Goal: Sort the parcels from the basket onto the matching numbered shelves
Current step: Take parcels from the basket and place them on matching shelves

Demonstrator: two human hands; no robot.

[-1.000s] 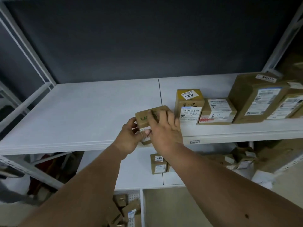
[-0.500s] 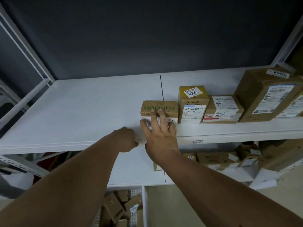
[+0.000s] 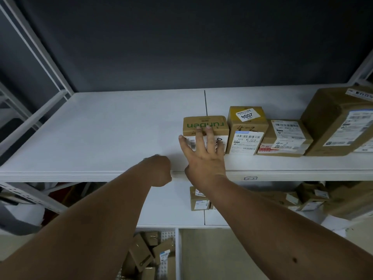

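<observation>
White shelf (image 3: 90, 138) runs across the view, bare on its left half. Left hand (image 3: 159, 170) sits at the shelf's front edge w/ fingers curled under, holding nothing visible, just left of the right hand and apart from the boxes. Right hand (image 3: 203, 158) is spread flat, fingers straight, tips pressing the front face of the small brown parcel (image 3: 205, 126), which stands on the shelf near its front edge, green print upside down along its top, white label partly covered by the fingers. Parcel's right side is touching or just beside a taller box (image 3: 247, 128) w/ a "2004" sticker on top and "4-2" handwritten on the front. Next right, a lower box (image 3: 284, 138), also marked "4-2", then a large box (image 3: 337, 122) tilted at the right edge. Below, a lower shelf (image 3: 167, 203) carries more boxes; a small one (image 3: 198, 199) shows between the forearms. At bottom centre, a basket (image 3: 167, 235) w/ several brown parcels.
</observation>
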